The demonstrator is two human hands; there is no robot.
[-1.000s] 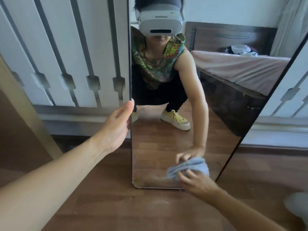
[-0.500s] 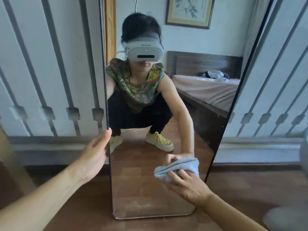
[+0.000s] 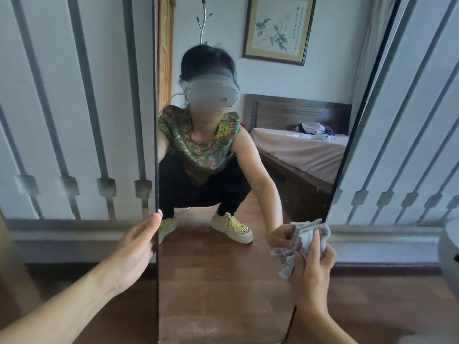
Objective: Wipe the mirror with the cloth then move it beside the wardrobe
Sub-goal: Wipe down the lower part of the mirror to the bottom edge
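Two hands frame a tall mirror (image 3: 223,281) that stands on the wooden floor (image 3: 372,306), its top out of view, in front of the pale slatted panels (image 3: 74,120) behind it. The left hand (image 3: 135,252) holds the mirror's left edge with the palm open toward the camera, the thumb tip up against the dark rim and the fingers curled behind it out of sight. The right hand (image 3: 314,266) is closed on the grey cloth (image 3: 304,244), bunched and crumpled, pressed at the mirror's right edge low down — part of the cloth laps over the rim onto the skirting board (image 3: 385,237) side.

To the left of the mirror the floor is bare up to a blurred wooden edge (image 3: 5,244) at the frame border; to the right it is bare up to a pale rounded object (image 3: 449,249) at the far right, too cut off to identify. The mirror's bottom corners sit on the floor, the right one rounded and partly behind the right forearm.

Half a second ago the cloth lay flatter and sat further in on the glass; it has since travelled up and out to the right rim and is more crumpled. The left hand has kept its place on the left edge. The view has tilted upward — a second ago the mirror's base sat higher in the frame.
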